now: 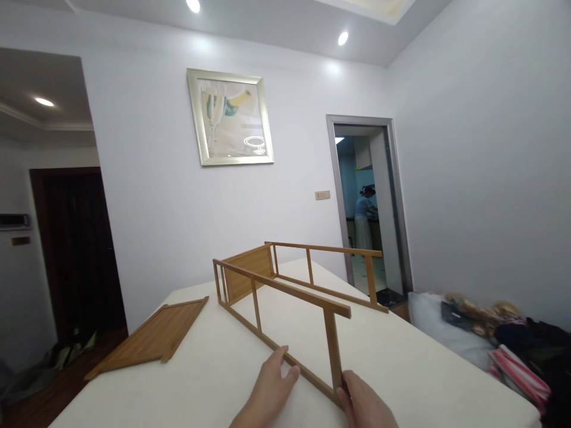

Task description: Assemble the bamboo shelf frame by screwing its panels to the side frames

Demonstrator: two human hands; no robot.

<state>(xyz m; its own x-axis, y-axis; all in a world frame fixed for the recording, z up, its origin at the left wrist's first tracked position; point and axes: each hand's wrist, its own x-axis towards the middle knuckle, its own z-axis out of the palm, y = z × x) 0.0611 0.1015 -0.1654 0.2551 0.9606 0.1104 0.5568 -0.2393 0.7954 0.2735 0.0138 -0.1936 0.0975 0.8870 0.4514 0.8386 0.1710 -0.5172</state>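
A light-brown wooden shelf frame (292,289) lies on its side on the white table, with slim rails, crossbars and one solid panel (250,272) at its far end. My right hand (364,403) is closed around the near lower corner, where a wide crossbar (332,351) meets the bottom rail. Beside it, my left hand (270,386) rests against that bottom rail, thumb and index finger apart. Some of its other fingers are hidden. Apart from the frame, a loose slatted wooden panel (154,337) lies flat at the table's left.
The white table (200,395) ends at a right edge, beyond which clothes and bags (499,333) are piled. Behind it stand a wall with a framed picture (232,119) and a doorway (363,202). Another person (363,217) stands in the room beyond.
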